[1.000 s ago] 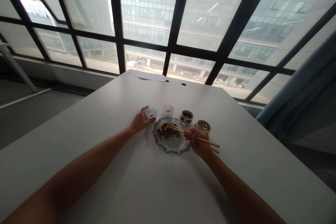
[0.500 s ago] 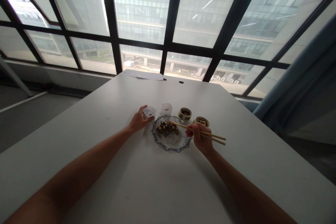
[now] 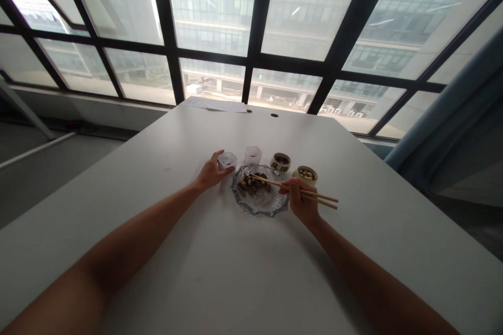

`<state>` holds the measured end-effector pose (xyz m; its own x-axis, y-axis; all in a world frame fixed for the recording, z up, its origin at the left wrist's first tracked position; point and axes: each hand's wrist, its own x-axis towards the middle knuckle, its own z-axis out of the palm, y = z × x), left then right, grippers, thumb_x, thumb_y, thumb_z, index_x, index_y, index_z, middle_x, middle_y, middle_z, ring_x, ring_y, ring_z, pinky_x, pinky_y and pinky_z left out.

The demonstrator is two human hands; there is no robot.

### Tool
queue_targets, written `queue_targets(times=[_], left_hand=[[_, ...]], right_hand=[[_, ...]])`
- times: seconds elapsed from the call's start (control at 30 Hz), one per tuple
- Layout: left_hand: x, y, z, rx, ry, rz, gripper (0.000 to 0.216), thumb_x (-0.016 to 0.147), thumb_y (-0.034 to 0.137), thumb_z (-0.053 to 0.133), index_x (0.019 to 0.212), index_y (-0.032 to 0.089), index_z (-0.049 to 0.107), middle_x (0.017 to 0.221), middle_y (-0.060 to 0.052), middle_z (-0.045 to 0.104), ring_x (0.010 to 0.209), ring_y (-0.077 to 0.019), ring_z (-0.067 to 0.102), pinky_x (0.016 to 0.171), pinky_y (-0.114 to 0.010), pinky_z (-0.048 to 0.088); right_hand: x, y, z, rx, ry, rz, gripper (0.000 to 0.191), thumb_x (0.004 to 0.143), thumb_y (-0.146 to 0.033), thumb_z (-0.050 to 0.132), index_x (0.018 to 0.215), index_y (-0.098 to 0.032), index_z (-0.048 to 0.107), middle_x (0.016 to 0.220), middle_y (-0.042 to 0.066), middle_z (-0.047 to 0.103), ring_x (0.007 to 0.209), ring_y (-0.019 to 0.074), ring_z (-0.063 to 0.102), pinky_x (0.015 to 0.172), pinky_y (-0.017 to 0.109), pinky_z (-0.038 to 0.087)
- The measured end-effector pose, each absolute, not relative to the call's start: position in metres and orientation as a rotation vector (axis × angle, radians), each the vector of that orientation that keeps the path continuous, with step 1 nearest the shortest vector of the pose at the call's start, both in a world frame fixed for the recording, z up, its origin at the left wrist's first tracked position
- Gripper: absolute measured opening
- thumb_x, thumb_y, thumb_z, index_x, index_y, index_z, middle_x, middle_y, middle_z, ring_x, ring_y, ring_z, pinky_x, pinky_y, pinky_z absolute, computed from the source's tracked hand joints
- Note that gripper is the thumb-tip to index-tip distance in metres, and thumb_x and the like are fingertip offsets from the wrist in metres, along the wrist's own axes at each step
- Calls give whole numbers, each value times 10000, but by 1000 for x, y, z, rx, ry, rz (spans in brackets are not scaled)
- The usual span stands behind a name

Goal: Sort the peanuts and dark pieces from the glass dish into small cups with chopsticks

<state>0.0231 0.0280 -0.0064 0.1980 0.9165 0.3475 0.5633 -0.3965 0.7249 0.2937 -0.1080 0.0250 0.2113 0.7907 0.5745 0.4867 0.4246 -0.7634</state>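
My left hand [image 3: 212,172] is closed around the side of a small translucent plastic cup [image 3: 227,160], which stands on the table just left of a glass plate. In my right hand [image 3: 301,198] is a pair of chopsticks [image 3: 318,198]. Their tips reach into the mixed nuts and seeds [image 3: 251,183] heaped on the left part of the scalloped glass plate [image 3: 264,213]. Whether the tips pinch a piece is too small to tell. Behind the right hand sits a round cup [image 3: 305,174] of pale nuts, partly hidden by the fingers.
A second translucent cup [image 3: 252,155] stands behind the plate. Beside it is a small cup with dark characters [image 3: 280,163] and dark contents. Paper sheets [image 3: 220,107] lie at the far end of the white table [image 3: 220,272], before the windows. A blue curtain [image 3: 451,115] hangs at right.
The camera view has tilted slightly, so the table things sit a little higher in the picture. The chopstick tips remain at the heap, and both hands keep their holds.
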Motion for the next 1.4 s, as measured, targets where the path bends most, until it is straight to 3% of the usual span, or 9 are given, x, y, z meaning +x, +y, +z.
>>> queue_targets(times=[0.23,0.4,0.57,0.77,0.93,1.17,1.3,1.4], left_hand=[[21,26,-7,1966,1334,1105,820,684,534,772,1350,145,492,1096,-115,700,988,-260,669,882,-388,539],[21,22,-7,2038,1188,1252,697,678,430,792,1271,185,521,1182,-98,682,1076,-247,653,984,-404,505],[18,17,-5,2118,1132,1324,657,681,355,783,1261,196,520,1245,-108,650,1112,-251,634,980,-400,509],[16,19,-5,1983,1161,1291,729,656,487,800,1265,187,534,1188,-105,675,1065,-266,656,961,-435,518],[15,24,-7,1793,1179,1227,817,609,570,813,1262,159,545,1071,-102,696,978,-261,679,887,-425,550],[15,25,-9,1794,1233,1154,907,610,613,798,1323,136,504,1057,-103,680,923,-248,683,824,-388,566],[11,29,5,1894,1318,1047,1014,613,669,768,1402,127,433,1277,-186,613,1114,-308,636,947,-436,520],[23,32,31,2126,1365,1088,981,669,708,705,1417,136,433,1436,-205,511,1300,-343,513,1101,-494,391]], right_hand=[[295,-101,17,-1187,-1066,440,588,879,-725,484,710,-187,650,491,36,653,429,168,621,448,280,496],[307,-85,6,-1080,-897,703,579,827,-766,518,692,-208,593,447,3,605,367,156,573,395,278,481],[314,-80,0,-1024,-850,811,573,803,-772,556,684,-213,590,450,-6,597,384,147,580,396,267,490],[308,-86,4,-1041,-791,802,582,747,-779,614,677,-202,634,461,-9,609,405,128,577,414,243,473],[302,-95,8,-1079,-943,717,591,798,-762,570,678,-191,666,478,10,631,419,132,580,438,254,467],[307,-90,11,-1029,-835,720,578,813,-751,558,694,-190,624,464,-11,611,403,127,580,431,247,461],[330,-80,25,-980,-762,553,574,825,-741,542,692,-185,589,482,-8,621,409,136,601,452,264,489],[353,-73,38,-939,-725,467,568,842,-730,525,688,-186,583,473,-18,610,399,125,596,450,252,491]])
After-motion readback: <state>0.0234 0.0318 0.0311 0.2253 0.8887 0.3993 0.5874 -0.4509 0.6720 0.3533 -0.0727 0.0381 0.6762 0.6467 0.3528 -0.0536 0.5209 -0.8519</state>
